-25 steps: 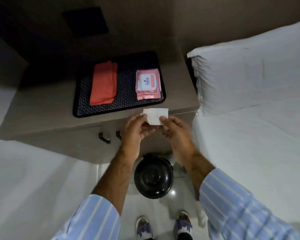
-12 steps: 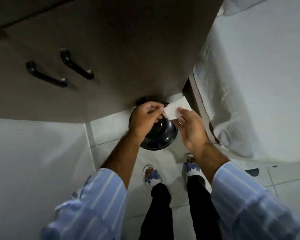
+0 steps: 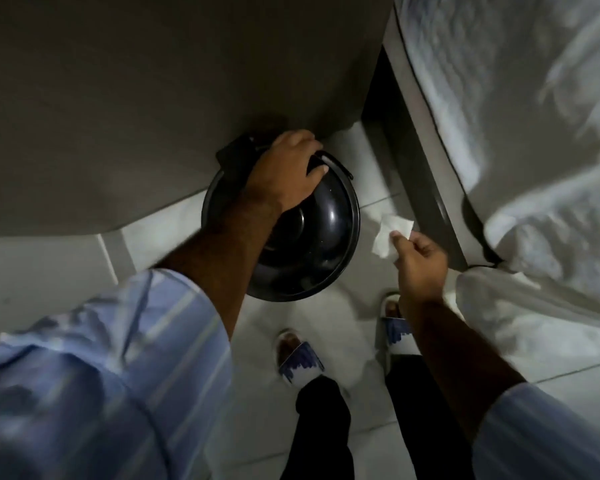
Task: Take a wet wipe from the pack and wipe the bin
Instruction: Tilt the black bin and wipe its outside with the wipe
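The round black bin with the glossy domed lid [image 3: 312, 244] stands on the pale tiled floor [image 3: 340, 317], tucked partly under the front edge of the brown wooden cabinet [image 3: 153, 98] on the far side, with the white-sheeted bed [image 3: 534, 133] close on the right. The person bends over it. The left hand [image 3: 284, 171] reaches across the lid and curls over its far rim, fingers wrapped on the edge, seemingly to steady the bin or draw it out from under the cabinet so its surface can be reached. The right hand [image 3: 420, 258] waits just right of the bin, apart from it, pinching a small folded white wet wipe [image 3: 390, 235] between thumb and fingertips; the wipe hangs free in the air, touching nothing else. Held like that, it looks ready to go onto the lid once the bin is braced. Wiping has not begun, by my reading. The feet in white and blue slippers [image 3: 300, 358] stand on the near side.
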Available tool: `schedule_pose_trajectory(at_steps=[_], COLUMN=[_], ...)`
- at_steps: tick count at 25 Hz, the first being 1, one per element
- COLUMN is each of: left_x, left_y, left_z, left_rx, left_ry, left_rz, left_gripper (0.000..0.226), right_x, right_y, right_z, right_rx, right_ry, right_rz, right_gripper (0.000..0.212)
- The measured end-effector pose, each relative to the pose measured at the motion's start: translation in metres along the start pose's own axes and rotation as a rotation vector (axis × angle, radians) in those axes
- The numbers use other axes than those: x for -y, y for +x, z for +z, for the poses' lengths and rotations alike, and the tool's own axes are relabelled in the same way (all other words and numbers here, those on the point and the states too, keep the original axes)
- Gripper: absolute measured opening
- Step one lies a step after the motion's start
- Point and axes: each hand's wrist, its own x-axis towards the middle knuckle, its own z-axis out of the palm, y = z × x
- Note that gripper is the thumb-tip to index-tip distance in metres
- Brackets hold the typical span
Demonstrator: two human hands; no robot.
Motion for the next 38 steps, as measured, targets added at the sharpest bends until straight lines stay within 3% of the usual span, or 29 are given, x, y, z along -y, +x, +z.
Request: schedule_pose_trajectory(at_steps=[4,6,10,16,20,23,25,29,33,35,38], left_x=[0.006,0.004,0.015,0.062,0.085,0.093,0.102,0.121,0.125,0.124,0.121], left_y=[0.037,0.041,0.012,-0.080,-0.118,-0.137,-0.142,-0.139,-0.129,-0.131,-0.138], left_z=[0.022,0.025,0.014,0.012,0.024,0.033,0.037,0.033,0.029,0.030,0.034], left_rx=[-0.008,-0.038,-0.180,-0.439,-0.566,-0.614,-0.635,-0.679,-0.647,-0.640,-0.634], left_ry=[0.166,0.111,-0.050,-0.230,-0.308,-0.312,-0.342,-0.477,-0.495,-0.472,-0.432], left_rz=[0.045,0.014,-0.085,-0.231,-0.215,-0.167,-0.162,-0.262,-0.264,-0.220,-0.160], left_gripper=[0.041,0.037,0.027,0.023,0.024,0.024,0.025,0.020,0.020,0.021,0.021], right_x=[-0.034,-0.040,-0.042,-0.024,-0.025,-0.029,-0.031,-0.034,-0.037,-0.044,-0.040], right_y=[0.020,0.020,0.019,0.024,0.036,0.038,0.021,-0.046,-0.087,-0.071,-0.020], right_z=[0.012,0.014,0.012,0.032,0.070,0.108,0.131,0.137,0.115,0.113,0.131], right_rx=[-0.007,-0.020,-0.028,0.012,0.079,0.192,0.320,0.610,0.880,0.891,0.755], right_ry=[-0.045,-0.078,-0.209,-0.444,-0.608,-0.748,-0.692,-0.277,-0.338,-0.383,-0.407], right_rz=[0.000,0.001,-0.011,-0.197,-0.338,-0.316,-0.288,-0.299,-0.543,-0.567,-0.457], right_gripper=[0.027,0.015,0.024,0.021,0.025,0.024,0.034,0.054,0.059,0.060,0.053])
